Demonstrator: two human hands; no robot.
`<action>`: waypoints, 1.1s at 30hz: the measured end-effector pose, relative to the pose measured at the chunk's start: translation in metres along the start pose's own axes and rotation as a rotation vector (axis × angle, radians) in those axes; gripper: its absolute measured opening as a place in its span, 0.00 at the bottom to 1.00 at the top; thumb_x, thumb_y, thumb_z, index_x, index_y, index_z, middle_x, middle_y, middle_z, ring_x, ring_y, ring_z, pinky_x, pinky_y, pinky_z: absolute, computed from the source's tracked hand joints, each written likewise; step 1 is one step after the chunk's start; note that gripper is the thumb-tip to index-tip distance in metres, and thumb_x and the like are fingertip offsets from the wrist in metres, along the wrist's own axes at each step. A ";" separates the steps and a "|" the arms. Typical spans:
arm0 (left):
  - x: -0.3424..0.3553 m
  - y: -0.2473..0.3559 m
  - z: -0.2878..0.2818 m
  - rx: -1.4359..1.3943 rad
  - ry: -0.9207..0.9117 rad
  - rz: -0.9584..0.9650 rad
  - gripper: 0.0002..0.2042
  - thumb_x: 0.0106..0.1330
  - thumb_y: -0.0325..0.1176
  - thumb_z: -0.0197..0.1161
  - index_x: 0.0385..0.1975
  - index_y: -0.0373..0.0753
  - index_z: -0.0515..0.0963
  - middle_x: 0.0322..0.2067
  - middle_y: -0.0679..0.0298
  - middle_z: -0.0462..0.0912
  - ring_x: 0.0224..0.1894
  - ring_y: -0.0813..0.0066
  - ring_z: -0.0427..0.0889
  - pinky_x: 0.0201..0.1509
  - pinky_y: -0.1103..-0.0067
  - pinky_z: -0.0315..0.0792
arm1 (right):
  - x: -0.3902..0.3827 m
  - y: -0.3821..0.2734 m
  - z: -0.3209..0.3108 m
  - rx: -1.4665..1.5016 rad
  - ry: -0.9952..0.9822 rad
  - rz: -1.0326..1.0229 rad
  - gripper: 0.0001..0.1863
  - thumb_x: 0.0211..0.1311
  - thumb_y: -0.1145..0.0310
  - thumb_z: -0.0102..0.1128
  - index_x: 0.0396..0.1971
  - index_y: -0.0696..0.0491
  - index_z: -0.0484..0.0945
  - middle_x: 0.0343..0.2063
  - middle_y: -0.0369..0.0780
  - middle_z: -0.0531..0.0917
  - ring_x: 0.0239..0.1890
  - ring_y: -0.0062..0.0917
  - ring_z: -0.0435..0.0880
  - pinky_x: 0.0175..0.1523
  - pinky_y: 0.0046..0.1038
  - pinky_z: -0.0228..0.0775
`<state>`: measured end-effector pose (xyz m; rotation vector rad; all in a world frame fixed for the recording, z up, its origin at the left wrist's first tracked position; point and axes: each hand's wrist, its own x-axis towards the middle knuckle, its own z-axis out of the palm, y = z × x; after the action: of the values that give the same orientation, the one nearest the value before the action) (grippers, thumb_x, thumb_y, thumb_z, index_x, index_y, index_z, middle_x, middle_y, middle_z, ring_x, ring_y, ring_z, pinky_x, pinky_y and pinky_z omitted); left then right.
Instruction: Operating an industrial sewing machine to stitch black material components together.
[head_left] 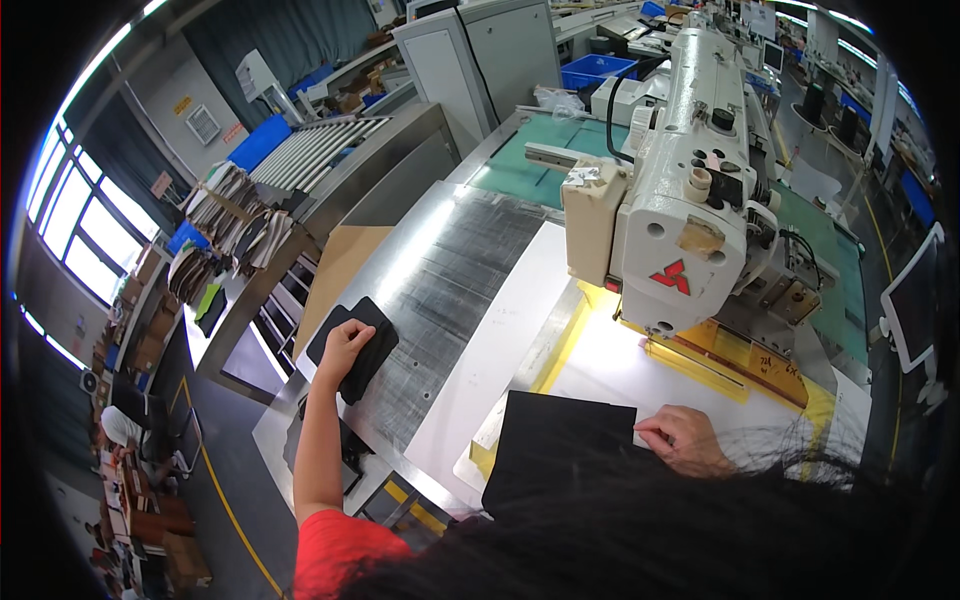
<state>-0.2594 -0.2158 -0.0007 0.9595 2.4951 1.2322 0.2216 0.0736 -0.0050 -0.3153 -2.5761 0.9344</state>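
Observation:
My left hand (346,346) is over a small stack of black flat pieces (374,362) with rounded corners, at the left edge of the metal work surface. Its fingers are curled together on the upper piece. A larger black sheet (566,440) of smooth, thin material lies in front of me, its lower part hidden by dark hair. At that sheet's right edge my right hand (690,442) has thumb and forefinger pressed together on the border. Just beyond stands a white industrial sewing machine (680,220), its lamp lighting the white work area below the head.
A yellow-taped amber guide plate (730,362) sits under the machine head. Brown board (340,265) leans by the table's left side. Farther left are a roller conveyor (318,152) and piled material (225,225). A monitor (912,300) stands at right; a blue crate (597,70) is behind.

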 end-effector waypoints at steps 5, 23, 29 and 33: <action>-0.001 0.027 -0.001 -0.027 0.139 0.015 0.11 0.67 0.36 0.64 0.28 0.34 0.79 0.22 0.72 0.76 0.26 0.87 0.70 0.31 0.84 0.65 | 0.004 -0.002 -0.003 0.000 -0.013 0.014 0.02 0.58 0.70 0.62 0.30 0.50 0.83 0.25 0.37 0.81 0.28 0.33 0.80 0.34 0.32 0.71; 0.039 0.180 0.155 0.326 -1.018 0.627 0.16 0.56 0.40 0.73 0.36 0.36 0.78 0.27 0.62 0.78 0.32 0.70 0.78 0.38 0.75 0.71 | 0.000 -0.008 -0.004 -0.037 -0.138 0.102 0.10 0.56 0.66 0.65 0.39 0.49 0.83 0.31 0.35 0.82 0.32 0.30 0.81 0.37 0.32 0.72; 0.039 0.207 0.175 -0.088 -1.216 0.315 0.14 0.67 0.41 0.64 0.36 0.34 0.78 0.26 0.71 0.77 0.32 0.84 0.72 0.37 0.80 0.70 | 0.065 -0.030 -0.001 -0.781 0.091 -0.678 0.19 0.60 0.66 0.54 0.53 0.50 0.77 0.58 0.39 0.76 0.63 0.31 0.72 0.63 0.33 0.66; 0.053 0.201 0.212 0.171 -0.921 0.498 0.17 0.65 0.42 0.65 0.42 0.31 0.78 0.33 0.61 0.84 0.34 0.70 0.81 0.40 0.75 0.74 | 0.099 0.015 0.047 -0.806 0.014 -0.695 0.19 0.57 0.66 0.55 0.48 0.57 0.79 0.54 0.43 0.78 0.60 0.34 0.75 0.63 0.33 0.68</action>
<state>-0.1143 0.0423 0.0250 1.7552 1.6760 0.4483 0.1140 0.0915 -0.0211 0.3610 -2.6138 -0.3555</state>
